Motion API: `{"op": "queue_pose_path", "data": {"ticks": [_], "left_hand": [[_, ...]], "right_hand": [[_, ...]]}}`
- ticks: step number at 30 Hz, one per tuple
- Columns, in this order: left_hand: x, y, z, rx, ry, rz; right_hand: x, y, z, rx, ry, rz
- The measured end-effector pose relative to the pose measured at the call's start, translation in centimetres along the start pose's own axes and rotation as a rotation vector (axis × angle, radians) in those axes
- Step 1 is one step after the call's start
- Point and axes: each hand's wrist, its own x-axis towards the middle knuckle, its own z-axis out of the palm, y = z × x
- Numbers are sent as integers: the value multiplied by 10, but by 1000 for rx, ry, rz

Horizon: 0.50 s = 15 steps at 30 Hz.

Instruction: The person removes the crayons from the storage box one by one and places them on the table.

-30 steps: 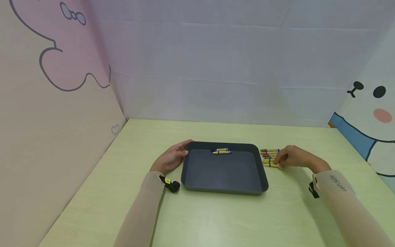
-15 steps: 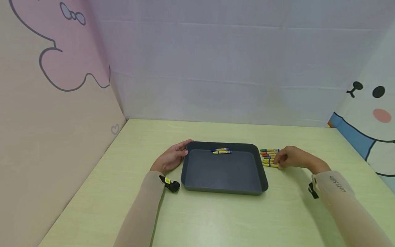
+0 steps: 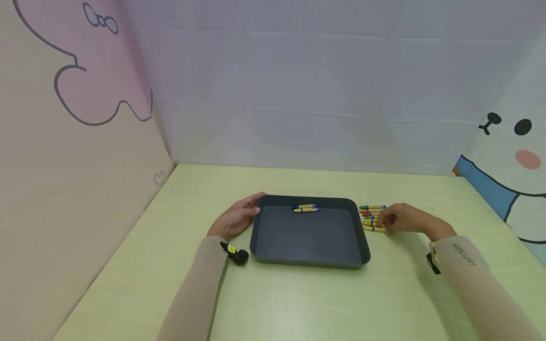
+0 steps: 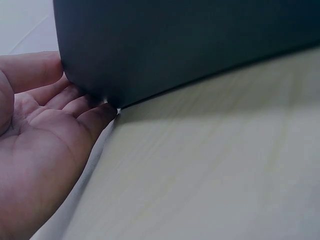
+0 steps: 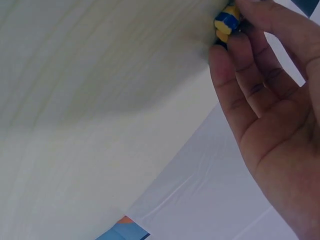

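Note:
A dark grey rectangular tray [image 3: 309,241] lies on the table. My left hand [image 3: 234,219] holds its left side near the far corner; in the left wrist view the thumb lies against the outer wall and the other fingers reach around the corner [image 4: 95,60]. Two crayons [image 3: 306,209], blue and yellow, rest inside by the far wall. Right of the tray, several crayons [image 3: 372,207] lie side by side in a stack of rows. My right hand [image 3: 407,220] pinches the near end of a yellow crayon [image 5: 227,21] with a blue band, its fingers covering part of the row.
The pale wooden table [image 3: 307,303] extends on all sides of the tray. A white cloth wall [image 3: 273,94] stands behind it, with printed cartoon panels at left and right. A black wrist strap device [image 3: 238,256] hangs beside the tray's left side.
The right hand has dipped very slightly over the crayons. The left hand, the tray and the two crayons inside it stay where they were.

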Motion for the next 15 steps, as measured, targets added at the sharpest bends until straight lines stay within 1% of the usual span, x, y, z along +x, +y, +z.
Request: {"op": "queue_pose_path", "data": {"ticks": [7, 15], "left_hand": [[-1, 1, 1, -10, 0, 0], [-1, 1, 0, -3, -1, 3]], "right_hand": [[1, -3, -1, -23, -8, 12], [2, -10, -9, -32, 6, 34]]}}
